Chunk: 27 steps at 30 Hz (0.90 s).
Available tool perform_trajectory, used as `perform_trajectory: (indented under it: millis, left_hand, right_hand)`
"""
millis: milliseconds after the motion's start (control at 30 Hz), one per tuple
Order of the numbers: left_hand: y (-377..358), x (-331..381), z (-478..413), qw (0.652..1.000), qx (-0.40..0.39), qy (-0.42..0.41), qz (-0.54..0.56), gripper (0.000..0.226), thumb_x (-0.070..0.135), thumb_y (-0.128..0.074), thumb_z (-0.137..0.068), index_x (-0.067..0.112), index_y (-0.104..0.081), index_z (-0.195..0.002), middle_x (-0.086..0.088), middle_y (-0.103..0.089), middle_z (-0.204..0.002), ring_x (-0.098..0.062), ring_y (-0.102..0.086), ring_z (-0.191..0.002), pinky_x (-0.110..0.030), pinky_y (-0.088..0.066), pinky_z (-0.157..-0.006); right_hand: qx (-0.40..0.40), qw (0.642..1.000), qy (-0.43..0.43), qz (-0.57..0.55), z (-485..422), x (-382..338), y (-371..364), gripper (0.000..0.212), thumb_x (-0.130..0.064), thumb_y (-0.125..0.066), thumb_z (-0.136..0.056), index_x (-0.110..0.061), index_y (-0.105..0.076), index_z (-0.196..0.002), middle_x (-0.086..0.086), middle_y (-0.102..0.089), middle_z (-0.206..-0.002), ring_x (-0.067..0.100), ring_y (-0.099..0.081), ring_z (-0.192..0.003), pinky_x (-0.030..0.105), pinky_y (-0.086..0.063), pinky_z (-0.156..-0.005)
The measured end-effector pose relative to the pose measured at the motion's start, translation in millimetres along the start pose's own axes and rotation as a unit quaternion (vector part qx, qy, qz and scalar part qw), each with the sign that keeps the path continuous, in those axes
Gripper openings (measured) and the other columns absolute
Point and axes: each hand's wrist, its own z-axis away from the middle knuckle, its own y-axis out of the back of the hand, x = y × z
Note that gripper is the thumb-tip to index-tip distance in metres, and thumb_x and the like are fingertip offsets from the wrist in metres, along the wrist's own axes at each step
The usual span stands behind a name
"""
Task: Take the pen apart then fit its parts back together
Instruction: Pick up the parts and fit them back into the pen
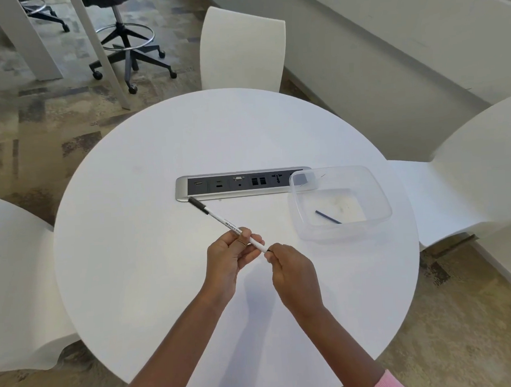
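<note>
i find the pen [226, 223] held above the table [163, 272], its dark capped end aimed at the socket panel [183, 189]. left hand [230, 253] grips the white barrel at mid-length, fingers curled round it. right hand [290, 268] pinches the dark near end. a thin dark piece [328, 217] lies in the clear container [375, 187], well apart to the right. judgement: the near end piece is being worked loose. recommend holding the barrel firm, pulling or twisting straight along its axis without bending, and keeping the freed part pinched until it reaches the container.
</note>
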Motion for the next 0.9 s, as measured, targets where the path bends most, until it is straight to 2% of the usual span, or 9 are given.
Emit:
perform_trajectory:
  millis: [133,300,367,500,567,633,767,833,900]
  left_hand:
    - [0,8,-2,0.996,-0.053,-0.011,-0.073,0.019,0.013,-0.055,-0.088,0.013,-0.066,-0.072,0.001,-0.071,-0.061,-0.012,-0.069,-0.063,-0.019,-0.056,-0.058]
    - [-2,14,-5,0.994,-0.092,0.016,-0.059,0.02,0.01,-0.053,-0.088,0.015,-0.063,-0.071,0.002,-0.069,-0.059,-0.014,-0.07,-0.062,-0.02,-0.057,-0.059]
    - [-2,15,-7,0.993,-0.104,0.031,-0.042,0.019,0.009,-0.052,-0.088,0.013,-0.061,-0.072,0.002,-0.069,-0.058,-0.014,-0.07,-0.061,-0.02,-0.056,-0.057]
    - [-3,16,-10,0.991,-0.125,0.053,-0.018,0.015,0.011,-0.052,-0.086,0.01,-0.059,-0.074,0.001,-0.068,-0.057,-0.014,-0.07,-0.06,-0.02,-0.056,-0.056]
    - [-3,16,-12,0.99,-0.13,0.05,-0.022,0.015,0.011,-0.052,-0.087,0.011,-0.059,-0.073,0.001,-0.069,-0.058,-0.014,-0.07,-0.061,-0.02,-0.056,-0.057]
    - [-3,17,-15,0.992,-0.115,0.036,-0.029,0.019,0.009,-0.053,-0.087,0.012,-0.061,-0.07,0.001,-0.069,-0.059,-0.015,-0.071,-0.063,-0.02,-0.056,-0.057]
    - [-4,16,-19,0.998,-0.057,0.006,-0.013,0.018,0.009,-0.056,-0.087,0.011,-0.065,-0.072,-0.001,-0.072,-0.062,-0.015,-0.071,-0.065,-0.02,-0.056,-0.058]
    - [-4,14,-20,0.999,-0.032,-0.003,-0.003,0.014,0.009,-0.056,-0.088,0.01,-0.064,-0.076,-0.001,-0.072,-0.064,-0.015,-0.071,-0.066,-0.021,-0.057,-0.06]
    - [-4,13,-20,1.0,-0.018,-0.008,0.0,0.013,0.009,-0.056,-0.088,0.009,-0.064,-0.078,0.0,-0.072,-0.064,-0.015,-0.071,-0.066,-0.021,-0.058,-0.061]
  right_hand:
    - [-0.057,0.957,-0.156,-0.239,5,-4,3,0.037,-0.005,-0.048,-0.087,-0.019,-0.047,-0.053,-0.007,-0.038,-0.045,0.012,-0.034,-0.047,0.026,-0.03,-0.05]
    - [-0.13,0.867,-0.261,-0.405,-1,-8,16,0.043,-0.005,-0.048,-0.09,-0.014,-0.052,-0.048,-0.01,-0.04,-0.034,0.006,-0.035,-0.034,0.011,-0.033,-0.039]
    - [-0.188,0.794,-0.32,-0.482,-5,-6,20,0.04,-0.003,-0.042,-0.091,-0.011,-0.053,-0.053,-0.008,-0.041,-0.036,0.005,-0.034,-0.033,0.011,-0.032,-0.037]
    - [-0.274,0.574,-0.409,-0.654,-10,-2,26,0.034,0.011,-0.027,-0.072,-0.006,-0.053,-0.057,-0.004,-0.039,-0.038,0.006,-0.035,-0.031,0.013,-0.029,-0.032]
    - [-0.278,0.535,-0.409,-0.685,-11,0,26,0.03,0.009,-0.031,-0.073,-0.006,-0.053,-0.06,-0.004,-0.04,-0.04,0.006,-0.037,-0.032,0.012,-0.03,-0.032]
    - [-0.256,0.587,-0.393,-0.659,-12,1,22,0.032,-0.002,-0.035,-0.09,-0.008,-0.055,-0.066,-0.005,-0.043,-0.042,0.006,-0.04,-0.035,0.012,-0.034,-0.035]
    - [-0.125,0.877,-0.259,-0.386,-12,-2,13,0.034,-0.024,-0.038,-0.098,-0.014,-0.062,-0.076,-0.003,-0.052,-0.052,0.01,-0.05,-0.049,0.02,-0.042,-0.051]
    - [-0.074,0.951,-0.17,-0.248,-10,-2,10,0.024,-0.025,-0.038,-0.097,-0.017,-0.059,-0.089,-0.006,-0.052,-0.059,0.01,-0.05,-0.056,0.023,-0.041,-0.057]
    - [-0.052,0.983,-0.097,-0.149,-7,0,6,0.016,-0.024,-0.042,-0.095,-0.02,-0.057,-0.097,-0.013,-0.05,-0.062,0.005,-0.049,-0.059,0.017,-0.037,-0.056]
